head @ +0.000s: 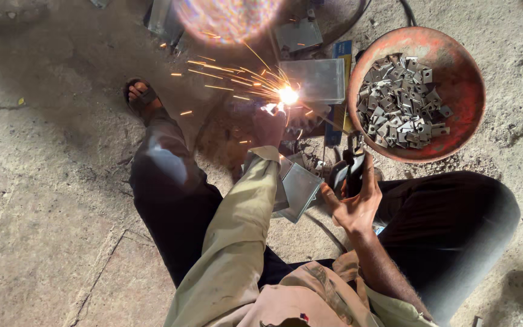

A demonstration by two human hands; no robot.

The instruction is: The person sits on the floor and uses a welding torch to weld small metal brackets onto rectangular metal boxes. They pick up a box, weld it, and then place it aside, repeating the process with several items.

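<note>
Fingers (367,181) of my right hand (358,203) were clenched around a dark welding holder (351,169). My left hand (269,124) pressed a small metal piece (272,109) beside the white arc (288,95), against a steel box (316,80) on the floor (43,200); whether its fingers were closed I could not tell. The piece looked light, stiff and hot, best gripped away from the sparks. A rusty bowl (461,66) of metal brackets (402,100) sat nearby.
</note>
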